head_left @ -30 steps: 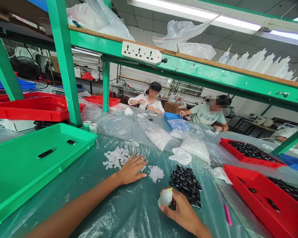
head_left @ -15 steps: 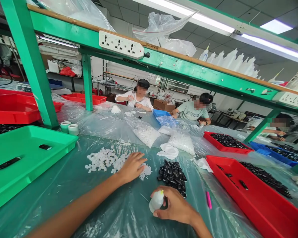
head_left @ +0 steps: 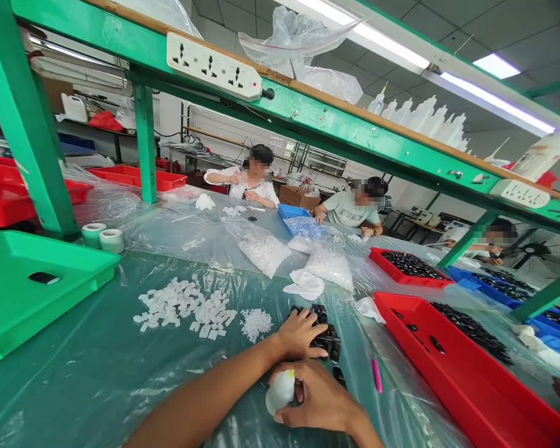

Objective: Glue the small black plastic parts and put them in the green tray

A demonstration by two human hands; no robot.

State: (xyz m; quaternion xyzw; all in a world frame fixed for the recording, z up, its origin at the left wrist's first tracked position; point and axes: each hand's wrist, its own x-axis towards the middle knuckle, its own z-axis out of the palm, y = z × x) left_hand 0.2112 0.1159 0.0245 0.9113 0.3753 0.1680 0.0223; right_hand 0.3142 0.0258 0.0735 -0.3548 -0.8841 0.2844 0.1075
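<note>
My left hand [head_left: 300, 335] lies over a pile of small glossy black plastic pieces [head_left: 332, 347], fingers spread, covering much of it. Whether a fingertip grips any single piece cannot be made out. Just in front, my right hand [head_left: 325, 399] is wrapped round a translucent white squeeze bottle [head_left: 279, 393] with a yellow tip, held tilted. A heap of tiny white bits [head_left: 256, 324] sits left of the black pile. Farther left, flat white plastic pieces [head_left: 177, 303] are scattered over the film-covered table [head_left: 182, 367].
At left stands a green tray [head_left: 9, 292] holding a black piece, near tape rolls [head_left: 111, 241]. A red tray [head_left: 476, 367] and a pink pen [head_left: 377, 374] are at right. Bags of white parts [head_left: 330, 267] lie ahead. A green shelf beam [head_left: 308, 112] crosses above; several people sit beyond.
My left hand has moved right, from the white pieces onto the black pile. The right hand still holds the bottle, close to the left wrist. The view has shifted slightly right.
</note>
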